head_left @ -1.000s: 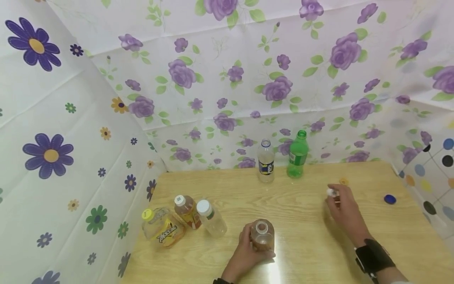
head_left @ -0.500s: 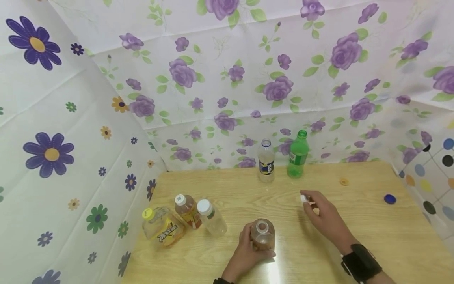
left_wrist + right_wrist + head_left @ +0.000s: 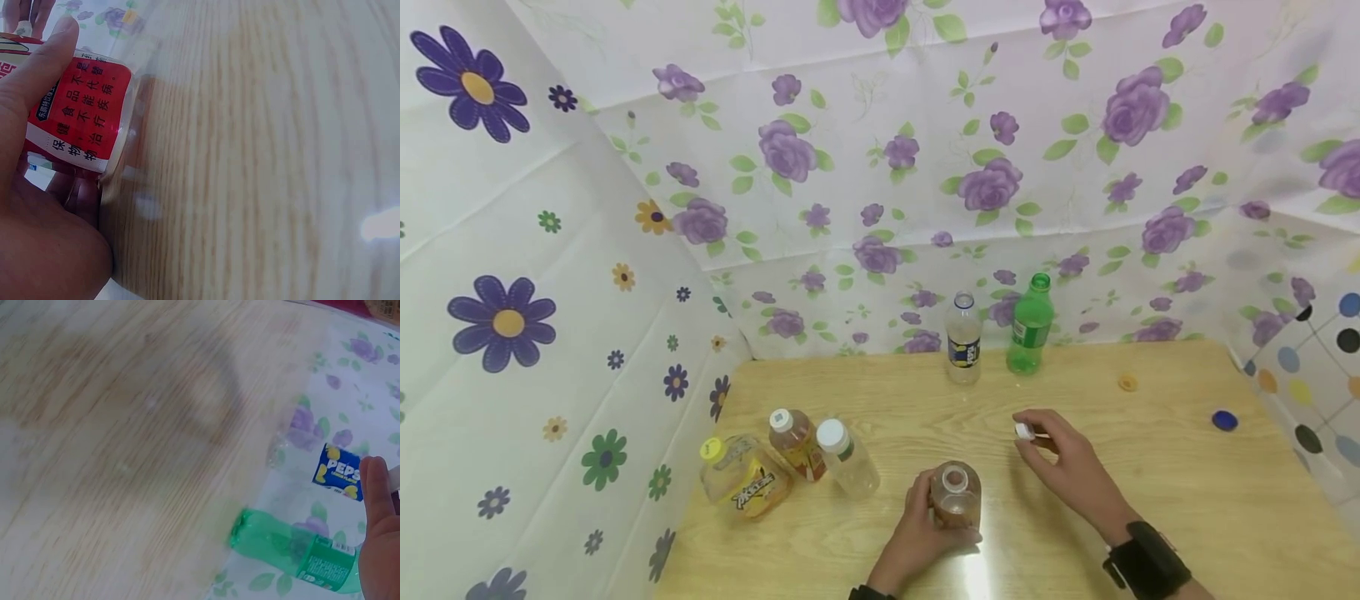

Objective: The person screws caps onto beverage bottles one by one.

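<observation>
My left hand [image 3: 917, 527] grips a clear bottle [image 3: 957, 497] that stands upright, its mouth uncapped. In the left wrist view the thumb lies along that bottle's red label [image 3: 94, 112] with black characters. To the right of it, my right hand [image 3: 1063, 458] pinches a small white cap [image 3: 1024, 431] between thumb and fingers, above the table. In the right wrist view only part of this hand [image 3: 381, 531] shows at the right edge, with a sliver of the white cap [image 3: 394, 478].
Uncapped Pepsi [image 3: 963, 342] and green [image 3: 1030, 327] bottles stand at the back. Capped bottles at left are a yellow-capped one [image 3: 747, 479], a brownish one [image 3: 797, 446] and a clear one [image 3: 850, 462]. An orange cap [image 3: 1127, 382] and a blue cap [image 3: 1225, 421] lie at right.
My right hand has moved left with the white cap, from the table's right side toward the bottle. My left hand has kept its grip on the bottle in the same place.
</observation>
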The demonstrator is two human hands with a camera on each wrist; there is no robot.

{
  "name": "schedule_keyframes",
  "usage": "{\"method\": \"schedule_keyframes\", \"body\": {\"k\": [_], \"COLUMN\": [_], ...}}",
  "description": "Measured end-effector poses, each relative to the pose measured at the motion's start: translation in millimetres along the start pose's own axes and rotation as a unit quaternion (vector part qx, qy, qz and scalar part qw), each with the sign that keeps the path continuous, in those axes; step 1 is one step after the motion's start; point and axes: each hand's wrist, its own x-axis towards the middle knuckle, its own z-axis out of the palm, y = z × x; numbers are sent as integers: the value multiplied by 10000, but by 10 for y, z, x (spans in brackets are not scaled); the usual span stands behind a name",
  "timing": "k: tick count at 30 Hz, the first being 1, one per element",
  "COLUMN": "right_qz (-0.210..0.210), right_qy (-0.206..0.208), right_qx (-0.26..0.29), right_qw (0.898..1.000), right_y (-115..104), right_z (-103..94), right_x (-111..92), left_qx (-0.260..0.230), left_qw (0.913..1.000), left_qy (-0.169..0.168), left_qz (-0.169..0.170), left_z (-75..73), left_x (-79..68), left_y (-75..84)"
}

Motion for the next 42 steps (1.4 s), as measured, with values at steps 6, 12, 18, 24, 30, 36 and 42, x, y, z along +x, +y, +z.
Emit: {"method": "schedule_keyframes", "body": {"k": [6,12,18,24,30,36,42], "right_qz": [-5,-157,-357,-637,-1363,-1789,-1884], "right_qy": [8,-179,-398,-624,-717,-907,-1122], "right_qx": [-5,289,595,762,625,678,670], "right_qw": [10000,9993,9968,9931,9861,9773,9734], "right_y": [-63,-231,-470,-720,-899,-1014,-1031], "right_z": [21,24,37,40,69,117,198], "right_x": [13,41,74,107,158,183,192], "left_qx": [18,-17,-28,-28,-178,-179,-251], "left_qw": [10000,10000,10000,9999,9998,9998,9997], "left_qy": [-19,-14,-10,33,-4,-45,-43], "left_qz": [-1,-35,-64,-92,-79,-2,-51], "left_z": [-2,-2,-1,2,4,-10,-6], "left_x": [-2,1,3,-3,-13,-13,-31], "left_y": [6,0,7,20,30,17,10]}}
